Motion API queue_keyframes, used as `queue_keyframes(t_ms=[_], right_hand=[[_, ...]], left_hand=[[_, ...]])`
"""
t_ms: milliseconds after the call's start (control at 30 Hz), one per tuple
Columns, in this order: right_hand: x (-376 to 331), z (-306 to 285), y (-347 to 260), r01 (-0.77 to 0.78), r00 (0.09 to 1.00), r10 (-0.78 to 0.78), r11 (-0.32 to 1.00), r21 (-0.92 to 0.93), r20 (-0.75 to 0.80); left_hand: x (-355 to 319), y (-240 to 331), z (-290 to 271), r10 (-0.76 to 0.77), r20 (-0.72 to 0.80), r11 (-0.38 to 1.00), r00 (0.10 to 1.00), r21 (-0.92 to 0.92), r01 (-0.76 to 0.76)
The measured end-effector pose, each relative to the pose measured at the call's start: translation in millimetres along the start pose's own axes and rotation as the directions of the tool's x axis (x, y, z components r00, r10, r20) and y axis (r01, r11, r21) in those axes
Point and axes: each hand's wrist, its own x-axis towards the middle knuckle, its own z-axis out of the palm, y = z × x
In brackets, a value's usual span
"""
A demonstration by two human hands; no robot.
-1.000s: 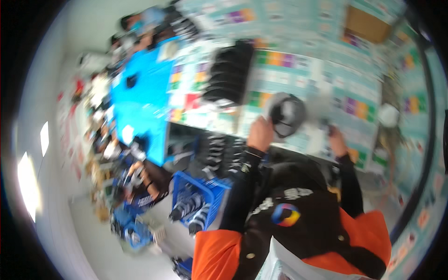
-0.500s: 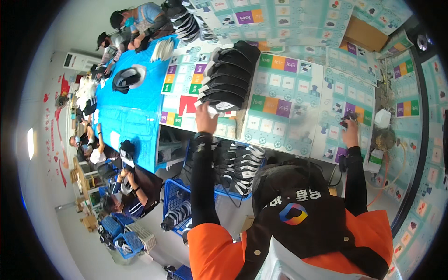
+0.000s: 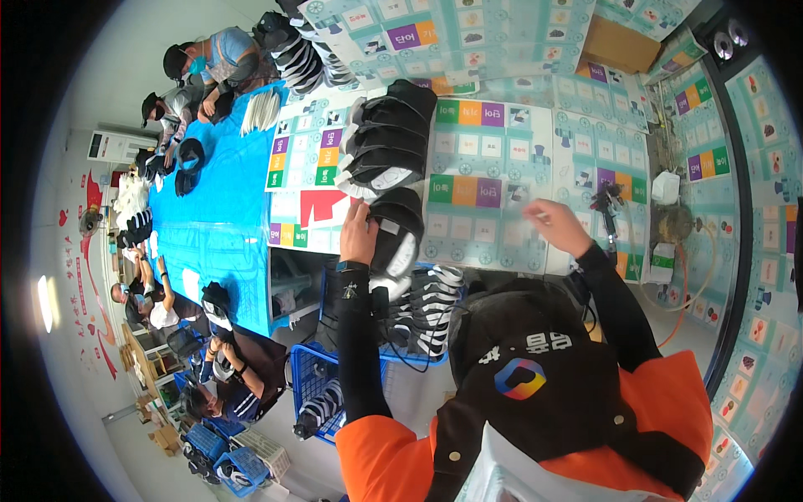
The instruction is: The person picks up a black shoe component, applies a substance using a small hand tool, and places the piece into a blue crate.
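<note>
My left hand (image 3: 358,236) grips the edge of a black cap (image 3: 400,219) with a pale inner side, at the near end of a stack of black caps (image 3: 386,138). The cap is tilted and juts over the table's front edge. My right hand (image 3: 559,226) is raised above the table to the right of the cap, its fingers loosely apart and slightly blurred, with nothing in them. Right of that hand is a black tool (image 3: 609,205), small and gun-shaped; its exact kind is hard to make out.
A blue-covered table (image 3: 226,226) adjoins on the left, with several people around it. Blue baskets (image 3: 314,372) holding black-and-white caps stand below the table. An orange hose (image 3: 682,303) hangs at the right, and a cardboard box (image 3: 619,43) sits at the back.
My right hand has let go of the black tool and moved left. My left hand has drawn the end cap away from the stack toward me.
</note>
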Motion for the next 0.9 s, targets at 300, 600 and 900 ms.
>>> queue_keyframes(t_ms=[300,600,900], right_hand=[[45.6,103.8,-26.9,0.353,0.935,-0.349,0.932,-0.082,0.061],[84.8,60.7,-2.6,0.062,0.968,-0.162,0.893,-0.446,-0.192],[14.8,-26.3,-18.6,0.037,0.916,-0.218,0.882,-0.47,-0.337]], left_hand=[[-92.6,87.5,23.4,-0.211,-0.018,0.929,0.977,-0.315,0.195],[-101.5,127.3,-20.6,-0.191,-0.196,0.924,0.962,-0.367,0.109],[-43.7,-2.4,10.7,-0.274,-0.265,0.959,0.925,-0.007,0.282]])
